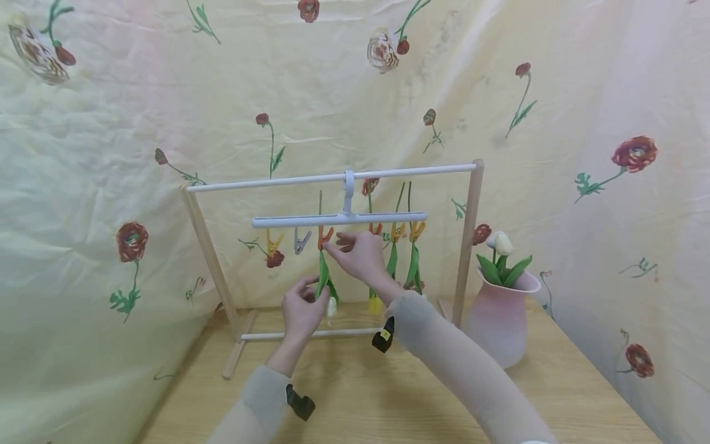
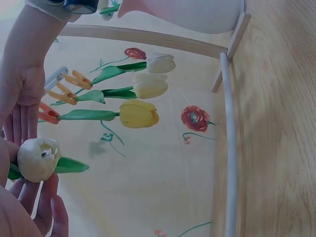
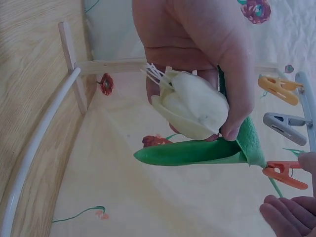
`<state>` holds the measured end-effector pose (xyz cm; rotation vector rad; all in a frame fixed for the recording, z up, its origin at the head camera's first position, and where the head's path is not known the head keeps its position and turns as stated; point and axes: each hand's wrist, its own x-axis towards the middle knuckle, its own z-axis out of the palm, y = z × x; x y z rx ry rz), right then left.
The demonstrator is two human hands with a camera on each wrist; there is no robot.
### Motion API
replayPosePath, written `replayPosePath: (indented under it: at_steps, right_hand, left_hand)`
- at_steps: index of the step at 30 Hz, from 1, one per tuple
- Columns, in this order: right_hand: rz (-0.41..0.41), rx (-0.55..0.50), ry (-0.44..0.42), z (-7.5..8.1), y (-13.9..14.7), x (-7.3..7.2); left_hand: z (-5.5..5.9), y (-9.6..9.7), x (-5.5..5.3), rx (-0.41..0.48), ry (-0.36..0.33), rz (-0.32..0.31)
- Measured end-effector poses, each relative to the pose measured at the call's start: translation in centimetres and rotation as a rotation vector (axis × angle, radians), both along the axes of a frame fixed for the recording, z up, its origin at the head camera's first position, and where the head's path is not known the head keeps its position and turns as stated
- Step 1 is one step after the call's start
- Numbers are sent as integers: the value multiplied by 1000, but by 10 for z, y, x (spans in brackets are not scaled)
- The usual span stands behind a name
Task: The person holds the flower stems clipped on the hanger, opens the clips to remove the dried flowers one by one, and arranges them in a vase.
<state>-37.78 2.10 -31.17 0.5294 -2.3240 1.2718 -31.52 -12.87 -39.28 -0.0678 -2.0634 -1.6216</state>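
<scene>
My left hand [image 1: 302, 308] grips a white tulip [image 3: 190, 106] that hangs head down, its thumb and fingers around the stem and green leaves [image 3: 197, 152] just behind the bloom. The tulip's stem runs up through an orange-red clothespin [image 3: 284, 174] hanging from the white hanger bar [image 1: 299, 221]. The clothespin's handles stand spread apart. My right hand [image 1: 363, 256] is at this clothespin, thumb tip against its lower end and the other fingers loosely bent beside it. In the left wrist view the tulip's bloom [image 2: 37, 160] faces the camera.
The hanger hooks over a wood-and-white rack [image 1: 413, 171]. Left of the hands hang a yellow clothespin [image 1: 272, 243] and a grey one [image 1: 300, 242]. To the right, several clipped tulips hang, one yellow [image 2: 139, 113]. A pink vase [image 1: 499, 320] with white tulips stands at the right.
</scene>
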Motion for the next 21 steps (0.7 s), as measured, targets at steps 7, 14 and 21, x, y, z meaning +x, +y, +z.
replayPosePath:
  at_steps: [7, 14, 21]
  right_hand:
    - [-35, -95, 26, 3, -5, 0]
    - [-98, -101, 50, 0, -10, -5]
    - [-112, -161, 34, -7, -20, -11]
  left_hand:
    - [0, 1, 0, -5, -3, 2]
    - [-1, 3, 1, -5, -6, 4]
    - [-5, 4, -1, -26, 16, 13]
